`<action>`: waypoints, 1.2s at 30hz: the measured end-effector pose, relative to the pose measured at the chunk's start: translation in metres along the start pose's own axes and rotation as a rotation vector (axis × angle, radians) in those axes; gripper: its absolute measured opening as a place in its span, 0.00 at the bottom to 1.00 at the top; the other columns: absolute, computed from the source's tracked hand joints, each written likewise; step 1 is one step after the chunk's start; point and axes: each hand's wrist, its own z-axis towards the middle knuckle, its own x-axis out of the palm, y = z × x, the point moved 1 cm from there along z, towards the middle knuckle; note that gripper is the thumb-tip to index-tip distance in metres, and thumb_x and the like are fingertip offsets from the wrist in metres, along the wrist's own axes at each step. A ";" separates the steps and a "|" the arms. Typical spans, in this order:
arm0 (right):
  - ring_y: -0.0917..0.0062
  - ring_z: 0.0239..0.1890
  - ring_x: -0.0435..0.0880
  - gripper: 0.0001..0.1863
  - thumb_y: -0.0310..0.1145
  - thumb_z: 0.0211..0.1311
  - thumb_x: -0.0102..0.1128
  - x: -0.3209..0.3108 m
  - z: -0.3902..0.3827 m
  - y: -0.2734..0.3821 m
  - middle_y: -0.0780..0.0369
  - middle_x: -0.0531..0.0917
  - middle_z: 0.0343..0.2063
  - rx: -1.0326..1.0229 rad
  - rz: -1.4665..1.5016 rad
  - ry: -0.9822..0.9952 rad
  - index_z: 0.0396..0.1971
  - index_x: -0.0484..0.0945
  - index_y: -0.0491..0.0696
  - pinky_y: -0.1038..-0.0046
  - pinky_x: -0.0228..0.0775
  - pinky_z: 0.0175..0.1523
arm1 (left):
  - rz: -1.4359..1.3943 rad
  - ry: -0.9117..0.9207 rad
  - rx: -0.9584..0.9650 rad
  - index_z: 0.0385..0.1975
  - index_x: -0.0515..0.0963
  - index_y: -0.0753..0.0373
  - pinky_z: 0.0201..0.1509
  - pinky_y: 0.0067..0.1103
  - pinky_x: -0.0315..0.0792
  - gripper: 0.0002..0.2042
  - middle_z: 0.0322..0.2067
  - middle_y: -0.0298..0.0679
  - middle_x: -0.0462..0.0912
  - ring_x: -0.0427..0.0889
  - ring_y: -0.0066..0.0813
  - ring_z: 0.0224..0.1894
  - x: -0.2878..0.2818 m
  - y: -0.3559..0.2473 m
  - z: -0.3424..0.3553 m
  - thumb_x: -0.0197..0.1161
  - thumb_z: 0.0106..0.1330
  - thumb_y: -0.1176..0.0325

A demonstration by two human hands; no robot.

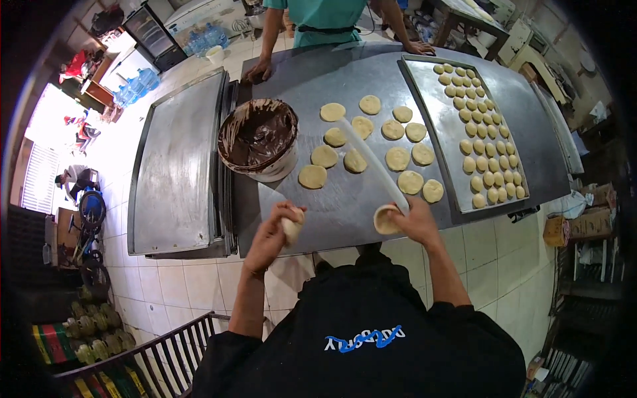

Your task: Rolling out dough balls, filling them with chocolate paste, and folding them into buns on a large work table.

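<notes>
My left hand (pixel 264 237) is closed around a folded piece of pale dough (pixel 292 227), just over the near edge of the metal table (pixel 298 212). In my right hand (pixel 422 222) is a long white stick (pixel 373 160), pointing away over the table. A dough round (pixel 385 221) is held in the same hand, by its thumb and fingers. Several flattened dough rounds (pixel 324 156) lie across the middle of the table. To their left stands a white bucket (pixel 277 170) smeared with dark brown chocolate-like paste (pixel 260 139).
A metal tray (pixel 434 109) with rows of small dough balls (pixel 479 115) sits on the right. Stacked empty baking trays (pixel 176 159) are at the left. Across the table, a person in a green top (pixel 328 20) rests both hands on its far edge. Behind me stands a dark railing (pixel 162 355).
</notes>
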 end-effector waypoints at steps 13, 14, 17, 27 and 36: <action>0.51 0.36 0.81 0.13 0.36 0.55 0.59 -0.021 0.028 -0.083 0.47 0.81 0.29 0.127 -0.092 -0.353 0.36 0.78 0.42 0.57 0.71 0.39 | -0.849 -0.582 -0.360 0.56 0.65 0.70 0.62 0.32 0.67 0.21 0.54 0.50 0.72 0.73 0.42 0.57 0.090 0.044 0.061 0.41 0.75 0.58; 0.51 0.35 0.81 0.14 0.35 0.55 0.59 -0.039 0.040 -0.096 0.46 0.81 0.28 0.096 -0.183 -0.380 0.38 0.77 0.43 0.57 0.71 0.38 | -0.699 -0.519 -0.360 0.55 0.66 0.70 0.59 0.30 0.69 0.20 0.52 0.49 0.74 0.75 0.40 0.54 0.096 0.046 0.067 0.44 0.74 0.59; 0.50 0.36 0.80 0.15 0.35 0.56 0.60 -0.068 0.062 -0.107 0.46 0.80 0.30 0.074 -0.298 -0.357 0.42 0.75 0.43 0.57 0.70 0.39 | -0.526 -0.458 -0.365 0.55 0.66 0.67 0.53 0.25 0.73 0.19 0.46 0.46 0.78 0.78 0.33 0.49 0.104 0.053 0.077 0.52 0.71 0.61; 0.66 0.36 0.81 0.14 0.27 0.58 0.58 -0.039 0.111 -0.071 0.54 0.81 0.35 -0.121 -0.063 -0.361 0.44 0.76 0.40 0.67 0.72 0.42 | -1.028 -0.880 -0.491 0.51 0.68 0.67 0.51 0.29 0.76 0.13 0.48 0.48 0.76 0.78 0.37 0.50 0.109 0.070 0.013 0.50 0.71 0.68; 0.59 0.31 0.82 0.09 0.32 0.56 0.61 0.126 0.158 0.214 0.53 0.83 0.29 -0.837 0.078 0.292 0.33 0.81 0.44 0.65 0.73 0.36 | -0.436 -0.744 -0.551 0.51 0.68 0.70 0.53 0.26 0.74 0.15 0.44 0.45 0.79 0.80 0.34 0.47 0.054 0.047 -0.005 0.55 0.64 0.82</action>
